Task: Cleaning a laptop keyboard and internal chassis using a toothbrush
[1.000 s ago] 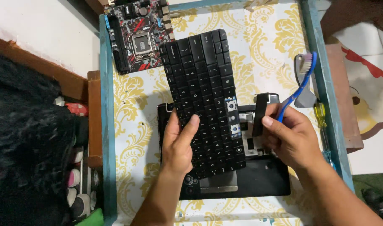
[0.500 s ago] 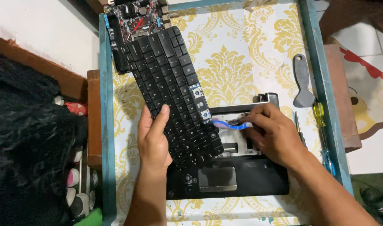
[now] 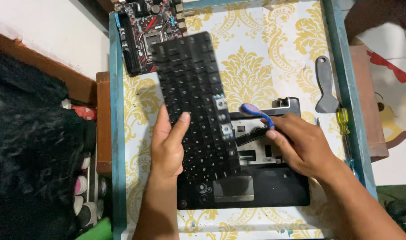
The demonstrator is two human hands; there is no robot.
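A left hand [image 3: 167,146] grips a black keyboard [image 3: 194,102] by its near left edge, thumb pressed on the keys and fingers hidden beneath, lifting it slantwise off a laptop base [image 3: 256,186]. The right hand [image 3: 300,144] pinches a blue pry tool [image 3: 256,113], fingertips closed on its handle, its tip in the opened bay just beyond them. Judged from this, the lift goes best slow and shallow, so nothing under the keyboard is strained. Right of the right fingers lie a grey scraper [image 3: 326,86] and a yellow screwdriver [image 3: 344,126]; beyond the left fingertips, a motherboard [image 3: 143,33]. The table [image 3: 274,49] wears gold-patterned cloth with a teal rim; tiled floor shows at right.
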